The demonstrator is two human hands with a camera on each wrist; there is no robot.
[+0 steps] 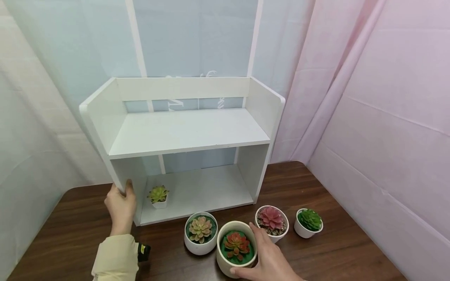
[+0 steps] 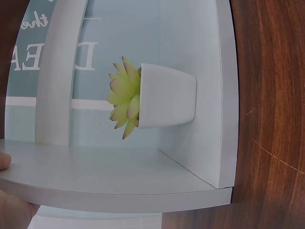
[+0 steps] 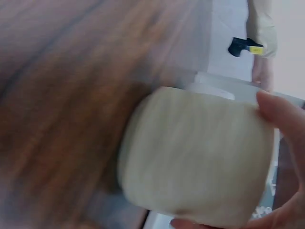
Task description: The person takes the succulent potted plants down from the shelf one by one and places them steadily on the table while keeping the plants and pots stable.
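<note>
My left hand (image 1: 121, 205) grips the front edge of the left side panel of a white two-tier shelf (image 1: 190, 130), thumb on the inner face. Low in that shelf, near the left panel, stands a yellow-green succulent in a small white pot (image 2: 167, 98). With thumb and fingers spread around its rim, my right hand (image 1: 268, 257) holds a cream pot (image 3: 200, 157) containing a red-and-green succulent (image 1: 237, 245). The right wrist view is blurred and shows the pot's side close up, over the dark wood.
Left of the cream pot is a white pot with a pinkish-green succulent (image 1: 200, 229). To its right stand a pink succulent (image 1: 272, 217) in a white pot and a small green succulent (image 1: 309, 219). All rest on a dark wooden table (image 1: 337, 249) with curtains (image 1: 393, 128) around it.
</note>
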